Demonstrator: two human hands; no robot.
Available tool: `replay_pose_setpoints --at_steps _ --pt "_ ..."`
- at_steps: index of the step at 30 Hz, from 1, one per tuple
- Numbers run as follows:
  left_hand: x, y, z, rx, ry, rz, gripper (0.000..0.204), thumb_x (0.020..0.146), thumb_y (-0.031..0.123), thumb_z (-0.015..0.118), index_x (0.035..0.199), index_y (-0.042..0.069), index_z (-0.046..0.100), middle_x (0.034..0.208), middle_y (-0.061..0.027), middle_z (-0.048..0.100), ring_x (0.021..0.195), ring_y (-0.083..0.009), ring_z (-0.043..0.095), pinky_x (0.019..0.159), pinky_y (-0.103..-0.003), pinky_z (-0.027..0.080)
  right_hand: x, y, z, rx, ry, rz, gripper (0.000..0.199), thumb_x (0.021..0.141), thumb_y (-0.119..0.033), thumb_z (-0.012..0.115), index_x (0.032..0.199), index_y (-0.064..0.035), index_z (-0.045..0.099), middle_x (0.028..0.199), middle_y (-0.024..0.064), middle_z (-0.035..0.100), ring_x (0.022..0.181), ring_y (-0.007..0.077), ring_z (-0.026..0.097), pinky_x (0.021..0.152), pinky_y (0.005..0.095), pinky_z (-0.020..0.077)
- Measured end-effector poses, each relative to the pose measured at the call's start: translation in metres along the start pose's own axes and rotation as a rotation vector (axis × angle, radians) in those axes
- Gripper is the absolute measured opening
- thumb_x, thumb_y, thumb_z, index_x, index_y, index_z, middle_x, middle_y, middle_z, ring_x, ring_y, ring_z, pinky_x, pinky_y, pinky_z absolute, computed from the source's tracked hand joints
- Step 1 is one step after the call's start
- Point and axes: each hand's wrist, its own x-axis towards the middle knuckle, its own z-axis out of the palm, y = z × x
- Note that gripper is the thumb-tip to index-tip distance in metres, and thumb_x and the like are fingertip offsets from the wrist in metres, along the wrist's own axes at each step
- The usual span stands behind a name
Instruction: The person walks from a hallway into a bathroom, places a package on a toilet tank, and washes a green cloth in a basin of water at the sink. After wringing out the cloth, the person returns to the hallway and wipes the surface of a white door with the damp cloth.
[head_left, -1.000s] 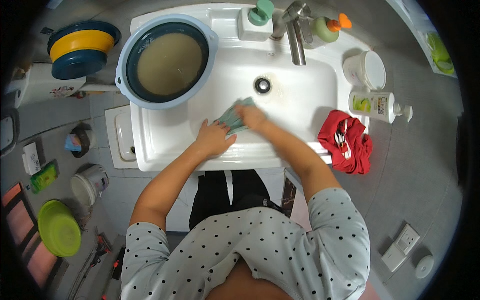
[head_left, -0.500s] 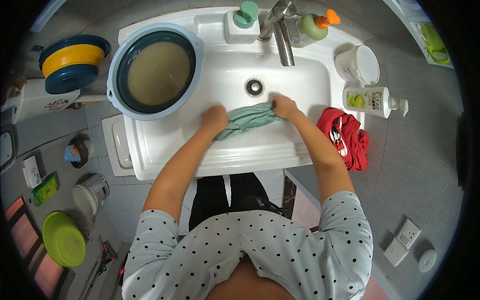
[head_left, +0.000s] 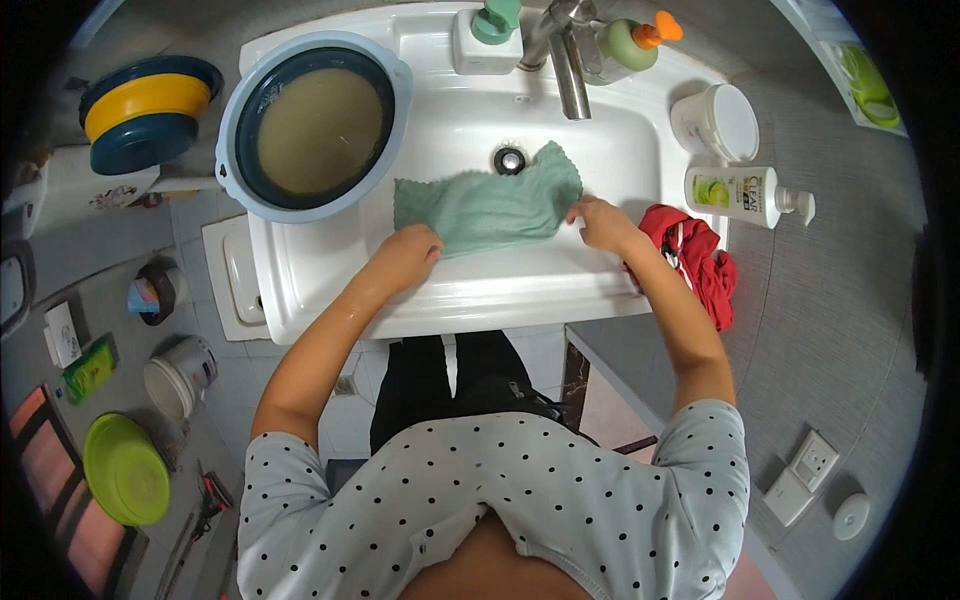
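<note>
A green cloth (head_left: 490,213) with a wavy edge lies spread wide in the white sink (head_left: 450,290), just on the near side of the drain (head_left: 509,160). My left hand (head_left: 412,254) grips its near left edge, fingers closed. At the right edge, my right hand (head_left: 604,223) pinches the cloth between thumb and fingers. Crumpled red fabric (head_left: 695,262) rests on the sink's right rim, beside my right forearm.
A blue-rimmed basin (head_left: 398,125) of cloudy water stands on the sink's left side. The faucet (head_left: 570,75), a white-and-green dispenser (head_left: 487,42) and an orange-topped pump bottle (head_left: 625,50) line the back. A white tub (head_left: 720,122) and white pump bottle (head_left: 733,194) sit at right.
The cloth was bunched and stretched narrow between both hands; now it is opened out flat and wider. My left hand has shifted left and nearer, my right hand to the right.
</note>
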Motion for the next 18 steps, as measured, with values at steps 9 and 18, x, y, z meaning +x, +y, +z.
replay_pose_setpoints --at_steps 9,18 --pt "-0.002 0.011 0.009 0.121 -0.335 -0.146 0.057 0.085 0.051 0.038 0.118 0.006 0.052 0.131 -0.0147 0.040 0.123 -0.0405 0.027 0.102 -0.045 0.021 0.080 0.028 0.093 0.281 0.017 0.189 0.031 0.077 -0.023 0.058 0.103 -0.0055 0.052 0.102 0.0189 0.057 0.089 0.0311 0.058 0.079 0.0380 0.0459" --pt "-0.018 0.027 0.014 0.153 -0.298 -0.182 0.079 0.076 0.067 0.039 0.123 0.004 0.047 0.132 -0.0181 0.038 0.126 -0.0415 0.025 0.105 -0.047 0.013 0.113 -0.121 0.120 0.144 0.004 -0.184 0.025 0.076 -0.018 0.051 0.099 -0.0067 0.051 0.086 0.0178 0.061 0.078 0.0341 0.059 0.069 0.0432 0.0461"
